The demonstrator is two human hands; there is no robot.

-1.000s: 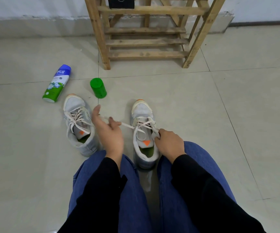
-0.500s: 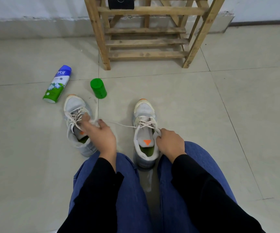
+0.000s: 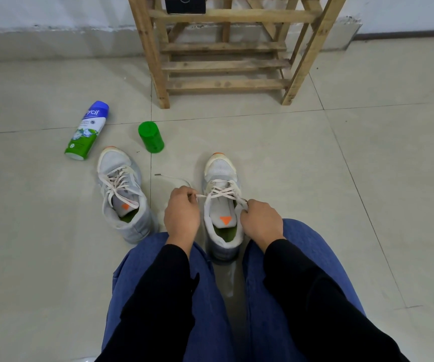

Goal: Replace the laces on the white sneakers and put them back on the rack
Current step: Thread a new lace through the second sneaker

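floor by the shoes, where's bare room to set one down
Widest bare floor lies right of the sneaker being laced, up to the rack. A narrower strip runs between green cap and rack. Crowded on the left: spray can, cap and other sneaker sit close, and the lace trails loose between the sneakers.

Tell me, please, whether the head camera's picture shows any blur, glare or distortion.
Head view: soft even light, faint shadows; the glossy grey floor tiles dimly mirror the heel of the white mesh sneaker; the wide lens splays the wooden slatted rack and bows grout lines; the left hand, right hand and the cream lace they hold are sharp.
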